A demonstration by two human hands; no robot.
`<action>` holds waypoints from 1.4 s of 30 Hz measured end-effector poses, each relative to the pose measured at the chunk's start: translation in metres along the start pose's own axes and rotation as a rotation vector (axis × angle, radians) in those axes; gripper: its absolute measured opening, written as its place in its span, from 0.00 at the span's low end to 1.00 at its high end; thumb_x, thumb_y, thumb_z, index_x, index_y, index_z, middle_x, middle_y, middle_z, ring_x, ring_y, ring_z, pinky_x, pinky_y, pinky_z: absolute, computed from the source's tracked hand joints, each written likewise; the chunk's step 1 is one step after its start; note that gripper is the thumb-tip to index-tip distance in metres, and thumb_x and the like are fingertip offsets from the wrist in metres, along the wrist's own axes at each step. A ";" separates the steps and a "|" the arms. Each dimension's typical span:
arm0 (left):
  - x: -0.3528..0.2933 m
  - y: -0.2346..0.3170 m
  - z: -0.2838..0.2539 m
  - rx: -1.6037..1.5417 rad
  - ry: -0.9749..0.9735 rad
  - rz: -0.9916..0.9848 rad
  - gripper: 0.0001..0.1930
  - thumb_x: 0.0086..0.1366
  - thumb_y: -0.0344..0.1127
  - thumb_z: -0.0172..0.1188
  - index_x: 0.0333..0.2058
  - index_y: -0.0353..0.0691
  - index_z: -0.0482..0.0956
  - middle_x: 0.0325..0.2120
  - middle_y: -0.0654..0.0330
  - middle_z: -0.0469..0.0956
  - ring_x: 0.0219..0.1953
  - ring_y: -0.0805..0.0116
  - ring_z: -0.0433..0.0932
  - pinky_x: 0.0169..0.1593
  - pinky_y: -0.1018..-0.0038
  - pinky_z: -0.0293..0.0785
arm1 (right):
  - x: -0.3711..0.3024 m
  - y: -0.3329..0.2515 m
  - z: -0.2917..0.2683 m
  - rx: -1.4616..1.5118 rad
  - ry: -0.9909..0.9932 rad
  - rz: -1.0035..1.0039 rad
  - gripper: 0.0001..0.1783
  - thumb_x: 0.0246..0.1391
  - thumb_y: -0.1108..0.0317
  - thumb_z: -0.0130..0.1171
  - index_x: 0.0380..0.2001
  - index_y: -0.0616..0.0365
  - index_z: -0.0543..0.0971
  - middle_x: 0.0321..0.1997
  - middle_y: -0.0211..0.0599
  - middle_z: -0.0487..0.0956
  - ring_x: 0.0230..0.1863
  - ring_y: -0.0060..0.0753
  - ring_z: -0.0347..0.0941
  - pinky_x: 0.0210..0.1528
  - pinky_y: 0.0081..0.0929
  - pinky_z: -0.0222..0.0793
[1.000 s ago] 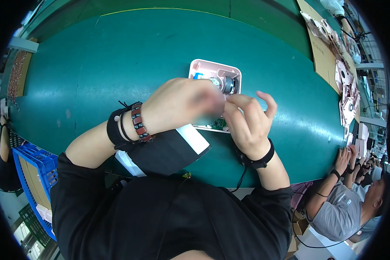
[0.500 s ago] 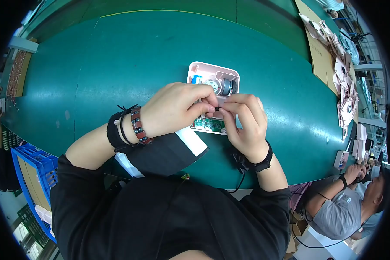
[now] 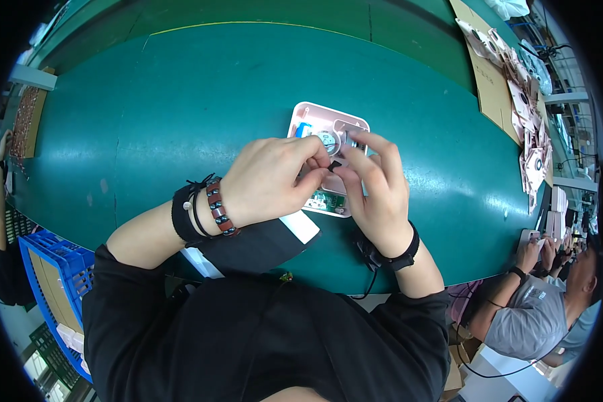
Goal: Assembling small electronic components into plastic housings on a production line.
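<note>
A pale pink plastic housing (image 3: 299, 111) lies open on the green table in front of me. In it are a round silver-and-white part (image 3: 327, 142), a blue part (image 3: 303, 129) and a green circuit board (image 3: 327, 202). Over its middle, my left hand (image 3: 275, 175) pinches a small black piece (image 3: 335, 165), too small to name exactly. My right hand (image 3: 376, 191) has its thumb tip at that piece, while its other fingers are spread above the housing's right side. My hands hide much of the housing's middle.
Black sheet material (image 3: 254, 246) with a white strip lies by my left forearm. Pink parts with round black inserts (image 3: 534, 161) lie on cardboard (image 3: 490, 87) at right. A blue crate (image 3: 59, 264) stands at left. A co-worker in grey (image 3: 532, 311) sits at right.
My right fingers have spread and lifted away from the black piece; the thumb stays near it. The left hand still pinches. The co-worker at right has raised their hands to a pale part.
</note>
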State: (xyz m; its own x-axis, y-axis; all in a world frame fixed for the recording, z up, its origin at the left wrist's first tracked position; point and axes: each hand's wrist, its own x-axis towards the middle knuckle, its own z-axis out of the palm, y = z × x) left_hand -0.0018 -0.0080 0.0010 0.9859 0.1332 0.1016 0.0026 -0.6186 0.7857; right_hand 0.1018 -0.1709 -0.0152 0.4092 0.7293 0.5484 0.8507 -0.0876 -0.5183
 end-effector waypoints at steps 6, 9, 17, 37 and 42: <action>-0.002 0.001 -0.001 0.053 0.030 0.022 0.05 0.60 0.31 0.61 0.33 0.39 0.74 0.26 0.59 0.81 0.27 0.59 0.81 0.28 0.68 0.73 | 0.001 -0.003 -0.001 -0.121 -0.056 -0.037 0.15 0.42 0.74 0.68 0.37 0.54 0.79 0.45 0.35 0.77 0.39 0.28 0.75 0.40 0.29 0.60; -0.004 -0.001 -0.001 0.076 0.047 0.040 0.05 0.60 0.31 0.61 0.33 0.39 0.74 0.26 0.59 0.80 0.27 0.59 0.80 0.27 0.68 0.72 | 0.001 -0.001 -0.001 -0.116 -0.068 -0.015 0.12 0.42 0.73 0.68 0.34 0.53 0.80 0.44 0.32 0.77 0.40 0.28 0.74 0.44 0.30 0.56; -0.003 -0.004 0.000 -0.005 0.076 0.098 0.05 0.60 0.29 0.62 0.32 0.39 0.74 0.25 0.61 0.81 0.23 0.64 0.78 0.25 0.71 0.70 | 0.003 0.001 0.001 -0.121 -0.146 0.053 0.08 0.43 0.71 0.68 0.27 0.51 0.79 0.39 0.22 0.77 0.39 0.25 0.72 0.51 0.35 0.48; 0.000 -0.002 -0.002 -0.023 -0.005 0.013 0.03 0.61 0.29 0.59 0.31 0.39 0.75 0.24 0.61 0.81 0.20 0.66 0.78 0.23 0.72 0.68 | 0.000 -0.004 0.000 -0.504 0.059 -0.301 0.05 0.44 0.70 0.60 0.21 0.44 0.75 0.29 0.17 0.74 0.35 0.16 0.74 0.53 0.42 0.44; -0.006 0.000 -0.003 0.024 0.027 0.136 0.03 0.60 0.30 0.61 0.31 0.40 0.75 0.25 0.60 0.79 0.24 0.61 0.79 0.25 0.69 0.71 | 0.001 -0.007 -0.006 -0.401 -0.037 -0.234 0.06 0.43 0.69 0.62 0.21 0.45 0.74 0.29 0.18 0.74 0.35 0.15 0.74 0.54 0.42 0.45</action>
State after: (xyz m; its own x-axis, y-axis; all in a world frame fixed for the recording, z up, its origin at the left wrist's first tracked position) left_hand -0.0079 -0.0064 0.0025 0.9725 0.0676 0.2230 -0.1265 -0.6503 0.7490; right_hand 0.0978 -0.1736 -0.0071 0.1854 0.7841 0.5923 0.9821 -0.1681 -0.0848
